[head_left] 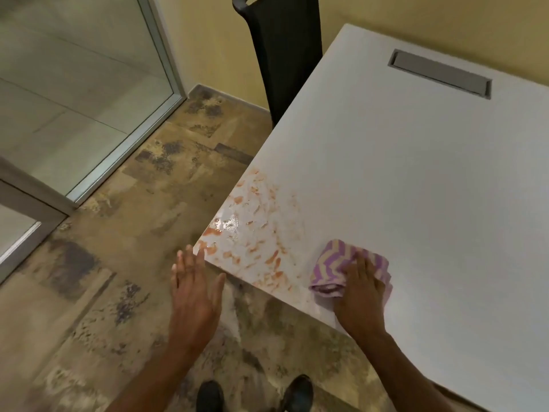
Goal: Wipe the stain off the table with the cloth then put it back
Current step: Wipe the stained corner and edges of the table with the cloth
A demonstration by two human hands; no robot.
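Note:
A white table [416, 179] fills the right side of the view. An orange, wet smeared stain [252, 230] spreads over its near left corner. A folded purple and cream zigzag cloth [335, 266] lies on the table just right of the stain. My right hand [361, 295] presses flat on the cloth's near right part, fingers spread over it. My left hand [194, 292] hovers open, fingers apart, off the table beside its corner, above the floor, holding nothing.
A black chair [285, 55] stands against the table's far left edge. A grey cable hatch [439, 73] is set in the tabletop at the back. Glass partition [77, 93] at the left, mottled brown floor [124, 233] below, my shoes [255, 394] at the bottom.

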